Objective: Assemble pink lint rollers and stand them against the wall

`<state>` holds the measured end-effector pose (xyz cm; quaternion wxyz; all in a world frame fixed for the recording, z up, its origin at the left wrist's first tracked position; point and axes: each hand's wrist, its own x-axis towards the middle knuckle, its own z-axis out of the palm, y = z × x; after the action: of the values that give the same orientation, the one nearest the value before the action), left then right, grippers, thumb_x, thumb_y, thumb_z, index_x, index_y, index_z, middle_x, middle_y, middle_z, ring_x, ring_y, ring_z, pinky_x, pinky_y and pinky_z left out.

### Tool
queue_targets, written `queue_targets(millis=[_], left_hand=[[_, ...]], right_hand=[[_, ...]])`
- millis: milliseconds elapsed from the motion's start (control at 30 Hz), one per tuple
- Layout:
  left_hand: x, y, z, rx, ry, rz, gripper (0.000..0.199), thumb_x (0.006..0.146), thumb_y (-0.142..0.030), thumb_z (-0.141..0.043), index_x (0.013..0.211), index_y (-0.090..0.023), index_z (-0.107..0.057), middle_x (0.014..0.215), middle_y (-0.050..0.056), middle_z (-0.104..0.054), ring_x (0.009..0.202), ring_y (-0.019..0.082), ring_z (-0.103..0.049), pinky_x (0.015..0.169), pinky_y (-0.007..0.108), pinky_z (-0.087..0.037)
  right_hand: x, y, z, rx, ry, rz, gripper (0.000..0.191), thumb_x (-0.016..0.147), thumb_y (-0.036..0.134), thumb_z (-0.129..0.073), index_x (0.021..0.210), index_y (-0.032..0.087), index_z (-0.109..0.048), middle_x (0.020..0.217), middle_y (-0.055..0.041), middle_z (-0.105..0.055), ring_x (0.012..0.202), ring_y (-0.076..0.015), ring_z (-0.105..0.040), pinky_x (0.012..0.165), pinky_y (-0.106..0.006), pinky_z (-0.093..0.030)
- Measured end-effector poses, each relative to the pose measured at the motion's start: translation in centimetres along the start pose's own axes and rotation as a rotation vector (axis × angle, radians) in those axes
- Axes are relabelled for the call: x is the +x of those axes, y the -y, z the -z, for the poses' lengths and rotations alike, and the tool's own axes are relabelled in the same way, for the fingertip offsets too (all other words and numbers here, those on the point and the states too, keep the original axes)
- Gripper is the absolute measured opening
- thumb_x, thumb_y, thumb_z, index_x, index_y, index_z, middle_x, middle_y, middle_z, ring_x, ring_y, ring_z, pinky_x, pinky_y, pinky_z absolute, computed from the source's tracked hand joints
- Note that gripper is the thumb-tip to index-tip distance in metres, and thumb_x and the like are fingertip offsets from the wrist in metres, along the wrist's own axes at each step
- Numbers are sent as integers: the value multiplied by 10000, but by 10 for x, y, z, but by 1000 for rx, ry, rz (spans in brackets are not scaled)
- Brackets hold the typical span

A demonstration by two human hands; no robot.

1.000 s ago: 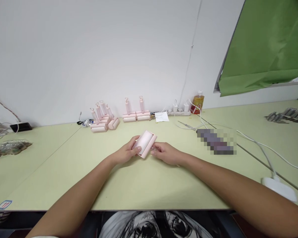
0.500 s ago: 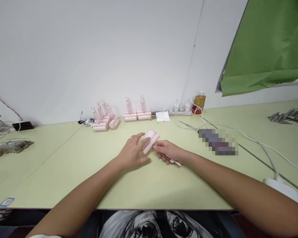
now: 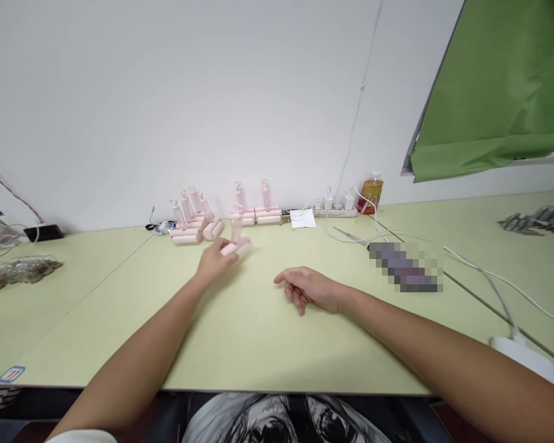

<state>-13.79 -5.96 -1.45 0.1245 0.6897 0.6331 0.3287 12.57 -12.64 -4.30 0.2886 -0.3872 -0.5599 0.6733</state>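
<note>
My left hand (image 3: 213, 261) is closed around a pink block-shaped item (image 3: 236, 247), tilted and blurred by motion. A pale upright piece shows faintly above it. Nothing is in my right hand (image 3: 310, 288), which hovers over the middle of the table with its index finger stretched and the other fingers loosely bent. Behind my left hand, a cluster of similar pink items (image 3: 186, 236) stands near the wall, each a rounded base with an upright clear tube and a small loop on top. Two more pink items (image 3: 268, 216) are side by side to the right of that cluster.
A white power strip (image 3: 337, 212) with plugs lies along the wall beside a white paper (image 3: 303, 218). Further right are a drink bottle (image 3: 370, 194), tweezers (image 3: 348, 234), a pixelated object (image 3: 404, 266) and white cables. Bagged items (image 3: 21, 274) lie at the far left of the table (image 3: 240, 344).
My left hand has moved left and toward the wall, carrying the pink item. My right hand has let go, and the thin pink part it held is no longer in it.
</note>
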Motion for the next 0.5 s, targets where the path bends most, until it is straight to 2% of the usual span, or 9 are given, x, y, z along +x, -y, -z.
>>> queue_targets(millis=[100,233,367,500], left_hand=[[22,23,21,17,-133,146,343,675,-359,-634,984,-210,-622,947,33,-693,795,226,-643,639,296,-458],[33,50,37,0,-152,345,351,683,-422,-601,954,-199,-616,924,63,-694,746,239,-648,564,301,-451],[30,62,40,145,-136,379,401,671,-447,-594,987,-202,-600,998,108,-691,829,303,-653,578,339,-454],[34,60,35,371,-84,334,417,724,-461,-520,1055,-211,-561,1045,125,-686,923,337,-647,648,377,-471]], right_hand=[[1,-1,-1,-40,7,7,313,934,426,-498,1047,155,-604,658,22,-568,437,-73,-497,399,-218,-519],[1,0,-3,-81,26,0,284,907,406,-550,1023,153,-609,665,21,-559,466,-71,-500,415,-212,-528],[2,2,-5,-112,15,-23,268,892,401,-574,993,154,-606,660,22,-554,475,-70,-505,411,-202,-523],[3,1,-5,-130,8,-30,263,888,403,-579,975,156,-600,671,17,-557,496,-72,-518,411,-196,-522]])
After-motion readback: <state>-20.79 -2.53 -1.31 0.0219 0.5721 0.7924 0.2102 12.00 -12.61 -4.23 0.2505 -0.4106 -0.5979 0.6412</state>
